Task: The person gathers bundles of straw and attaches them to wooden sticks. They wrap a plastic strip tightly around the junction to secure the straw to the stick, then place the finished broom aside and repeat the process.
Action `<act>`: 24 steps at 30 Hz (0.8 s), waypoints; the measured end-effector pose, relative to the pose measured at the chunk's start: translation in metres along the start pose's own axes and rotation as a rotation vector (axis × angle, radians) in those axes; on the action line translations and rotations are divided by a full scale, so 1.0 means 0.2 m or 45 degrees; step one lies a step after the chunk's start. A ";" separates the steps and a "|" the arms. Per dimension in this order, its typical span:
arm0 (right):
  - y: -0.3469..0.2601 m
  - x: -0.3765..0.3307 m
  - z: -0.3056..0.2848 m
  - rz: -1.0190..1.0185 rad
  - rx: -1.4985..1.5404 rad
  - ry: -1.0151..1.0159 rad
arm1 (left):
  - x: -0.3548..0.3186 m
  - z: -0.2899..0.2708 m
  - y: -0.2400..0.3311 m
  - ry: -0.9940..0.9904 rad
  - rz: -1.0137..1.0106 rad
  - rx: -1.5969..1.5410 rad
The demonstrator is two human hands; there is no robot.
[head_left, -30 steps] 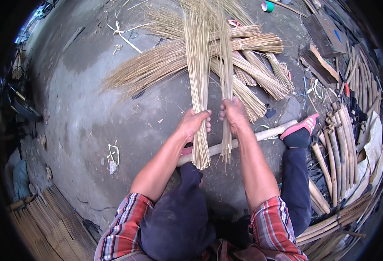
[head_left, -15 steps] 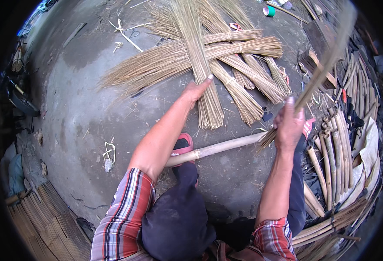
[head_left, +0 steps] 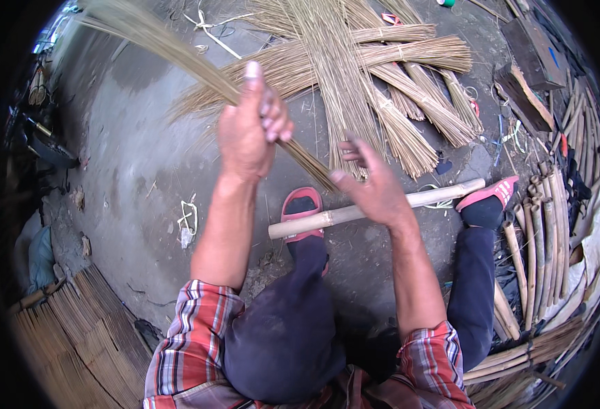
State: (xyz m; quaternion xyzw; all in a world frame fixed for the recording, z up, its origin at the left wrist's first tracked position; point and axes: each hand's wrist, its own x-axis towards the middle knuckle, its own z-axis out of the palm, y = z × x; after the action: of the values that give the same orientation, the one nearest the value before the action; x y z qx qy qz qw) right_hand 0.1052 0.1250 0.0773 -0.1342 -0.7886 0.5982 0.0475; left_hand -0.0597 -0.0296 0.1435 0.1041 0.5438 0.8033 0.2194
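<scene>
A slim bundle of thin dry broom sticks (head_left: 306, 163) is gripped in my left hand (head_left: 245, 133), thumb pointing up. Its far end is blurred and slants toward the upper left; its cut ends point down to the right. My right hand (head_left: 375, 187) is empty, fingers apart, just right of those cut ends and above a pale bamboo pole (head_left: 422, 198). The pole lies across my two pink slippers (head_left: 303, 204). Beyond my hands, a loose, spread-out sheaf of sticks (head_left: 334, 82) lies over several tied stick bundles (head_left: 422, 54).
Cut bamboo lengths (head_left: 538, 245) lean in a pile at the right, next to pale sacking (head_left: 586, 252). A wooden block (head_left: 528, 95) lies at the far right. Flat slatted bamboo pieces (head_left: 88, 334) are stacked at the lower left. Pale strips (head_left: 208, 27) lie on the floor.
The slim stick bundle has passed from my right hand to my left and swung over to the left. My left hand has let go of the loose sheaf, which now lies spread.
</scene>
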 end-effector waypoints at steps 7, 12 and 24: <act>0.18 -0.10 -0.16 0.261 0.205 0.252 | -0.01 -0.21 -0.10 0.197 0.271 0.530; 0.23 -0.16 -0.15 0.302 0.278 0.214 | -0.01 -0.42 -0.55 0.209 0.148 0.545; 0.18 -0.07 0.19 -0.247 -0.639 0.326 | -0.01 -0.17 -0.40 0.286 -0.051 0.040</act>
State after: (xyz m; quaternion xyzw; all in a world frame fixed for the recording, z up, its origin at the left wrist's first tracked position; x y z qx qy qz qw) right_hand 0.1145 0.0944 0.0328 -0.1402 -0.9086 0.3554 0.1688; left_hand -0.0523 -0.0328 0.0563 0.0060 0.5793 0.7968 0.1717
